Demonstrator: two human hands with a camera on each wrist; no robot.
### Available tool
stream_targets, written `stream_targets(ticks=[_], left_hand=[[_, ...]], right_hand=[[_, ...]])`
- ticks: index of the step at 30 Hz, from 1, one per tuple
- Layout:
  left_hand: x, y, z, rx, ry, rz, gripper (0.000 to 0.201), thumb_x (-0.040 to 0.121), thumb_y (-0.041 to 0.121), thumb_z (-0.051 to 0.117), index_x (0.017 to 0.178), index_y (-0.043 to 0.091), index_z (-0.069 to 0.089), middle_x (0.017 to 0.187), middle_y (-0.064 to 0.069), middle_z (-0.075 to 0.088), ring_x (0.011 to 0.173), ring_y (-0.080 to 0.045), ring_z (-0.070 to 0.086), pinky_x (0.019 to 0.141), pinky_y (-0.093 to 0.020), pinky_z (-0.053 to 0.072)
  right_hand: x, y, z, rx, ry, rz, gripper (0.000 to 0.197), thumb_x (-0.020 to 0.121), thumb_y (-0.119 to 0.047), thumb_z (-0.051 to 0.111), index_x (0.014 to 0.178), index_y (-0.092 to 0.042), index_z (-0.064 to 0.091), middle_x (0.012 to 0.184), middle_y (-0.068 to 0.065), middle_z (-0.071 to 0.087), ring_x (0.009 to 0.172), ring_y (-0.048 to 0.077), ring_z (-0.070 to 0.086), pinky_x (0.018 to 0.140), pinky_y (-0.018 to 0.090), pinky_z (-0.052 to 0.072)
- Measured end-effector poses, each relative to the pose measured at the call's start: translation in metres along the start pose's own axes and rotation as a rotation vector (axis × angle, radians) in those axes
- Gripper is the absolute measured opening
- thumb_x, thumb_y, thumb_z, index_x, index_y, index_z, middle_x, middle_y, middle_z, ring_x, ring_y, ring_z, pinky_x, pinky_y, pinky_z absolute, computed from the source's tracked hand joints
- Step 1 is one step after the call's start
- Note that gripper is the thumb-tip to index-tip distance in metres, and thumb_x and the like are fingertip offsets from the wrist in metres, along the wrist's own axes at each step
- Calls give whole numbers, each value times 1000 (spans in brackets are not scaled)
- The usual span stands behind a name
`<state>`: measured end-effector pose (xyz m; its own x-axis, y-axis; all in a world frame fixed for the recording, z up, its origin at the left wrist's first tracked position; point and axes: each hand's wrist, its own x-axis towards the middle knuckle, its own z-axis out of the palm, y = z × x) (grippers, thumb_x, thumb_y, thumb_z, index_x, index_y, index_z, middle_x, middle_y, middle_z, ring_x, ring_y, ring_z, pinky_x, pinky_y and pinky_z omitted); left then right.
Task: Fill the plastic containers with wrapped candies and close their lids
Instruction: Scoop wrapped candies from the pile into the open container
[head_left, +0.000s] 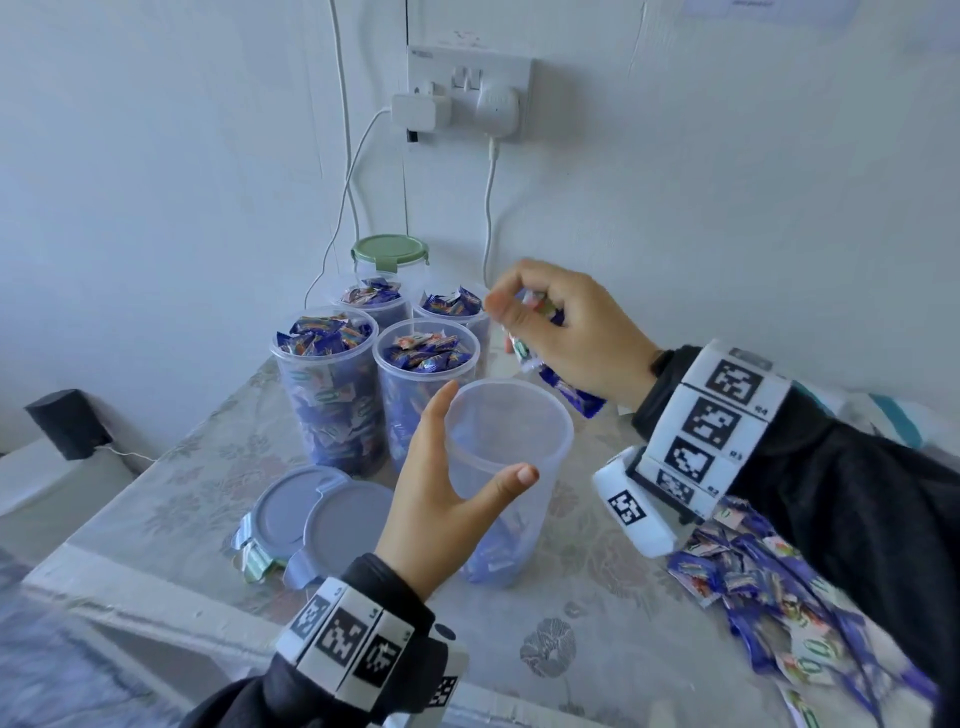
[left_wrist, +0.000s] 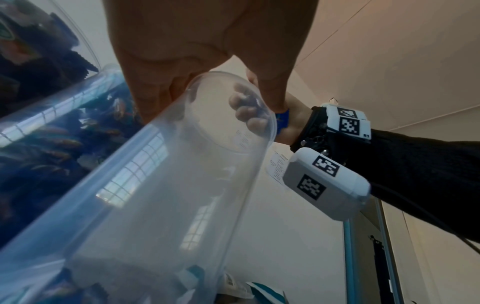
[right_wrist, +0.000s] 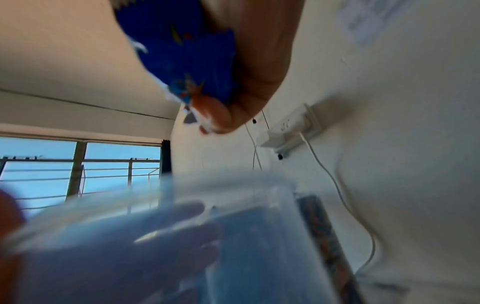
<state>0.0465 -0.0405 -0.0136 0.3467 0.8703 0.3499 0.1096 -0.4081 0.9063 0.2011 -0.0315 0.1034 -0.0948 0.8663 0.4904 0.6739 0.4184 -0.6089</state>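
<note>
1. Container (head_left: 506, 483) — nearly empty, upright near the table's (head_left: 613, 613) middle; my left hand (head_left: 441, 499) wraps its near-left wall.
2. Right of it, loose candies (head_left: 769, 587).
3. Above its far rim, my right hand (head_left: 566, 332) clutches a candy fistful (head_left: 540, 332).
4. Farther — four filled containers (head_left: 332, 384).

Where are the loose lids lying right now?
In the head view, the two grey-blue lids lie overlapping on the table at the left, in front of the filled containers and beside the left hand.

Wall socket (head_left: 470, 91), chargers plugged; speaker (head_left: 67, 423), perhaps.
</note>
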Motion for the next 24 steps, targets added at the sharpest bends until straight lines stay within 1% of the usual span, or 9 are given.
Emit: stream_targets(ticks=[3,6,9,11,13,16,18,22,24], left_hand=[[0,-1,0,-2,-3,5,109,57,82,58,144,24,26,144,9,39,134,4,30,110,-41,35],[0,-1,0,-2,-7,10,109,58,82,58,144,23,26,144,9,38,135,3,30,109,-42,35],[0,-1,-1,-1,-10,15,108,58,82,58,143,24,27,144,9,38,135,3,29,108,-43,36],[0,-1,-1,-6,-14,22,106,58,81,59,143,25,27,144,10,38,134,2,31,108,-43,36],[0,-2,-1,-15,-21,37,103,61,79,60,143,24,27,144,9,39,135,-3,32,108,-45,36],[0,-2,-1,-16,-33,64,97,65,75,60,142,26,27,144,8,39,135,-6,35,107,-46,37],[1,-1,-2,-14,-40,73,95,66,74,60,142,26,28,144,9,39,135,-5,34,107,-45,37],[0,-3,-5,-35,-59,72,99,66,72,62,143,20,28,145,10,37,136,-2,31,108,-46,35],[0,-5,-8,-30,-96,45,103,62,68,69,144,28,23,144,15,37,135,-4,34,108,-45,36]], right_hand=[[-6,4,19,148,395,-30,20,91,-39,51,76,-27,47,66,14,61,58,22,56,61,31,45],[-14,10,34,178,507,-31,18,88,-44,48,79,-30,44,71,18,61,62,28,57,63,35,47],[-27,13,43,229,383,-31,15,90,-37,51,80,-28,45,65,13,59,51,14,51,54,21,42],[-33,15,44,234,270,-35,13,88,-37,53,80,-27,50,67,-8,57,56,4,50,59,13,38],[-38,17,41,222,163,-30,16,86,-40,52,83,-24,56,76,-16,58,70,3,55,70,14,40],[-42,22,37,163,0,-18,37,88,-48,47,90,-16,66,89,-14,64,90,5,59,83,18,41],[-45,24,37,132,-74,-40,54,89,-61,38,95,-18,70,100,-15,64,105,-2,54,92,13,35],[-52,27,33,203,-95,23,63,84,-74,21,109,-37,65,122,-17,54,124,-9,39,101,8,24],[-59,30,32,177,-51,74,55,85,-75,22,116,-46,57,132,-11,50,131,-5,32,109,16,21]])
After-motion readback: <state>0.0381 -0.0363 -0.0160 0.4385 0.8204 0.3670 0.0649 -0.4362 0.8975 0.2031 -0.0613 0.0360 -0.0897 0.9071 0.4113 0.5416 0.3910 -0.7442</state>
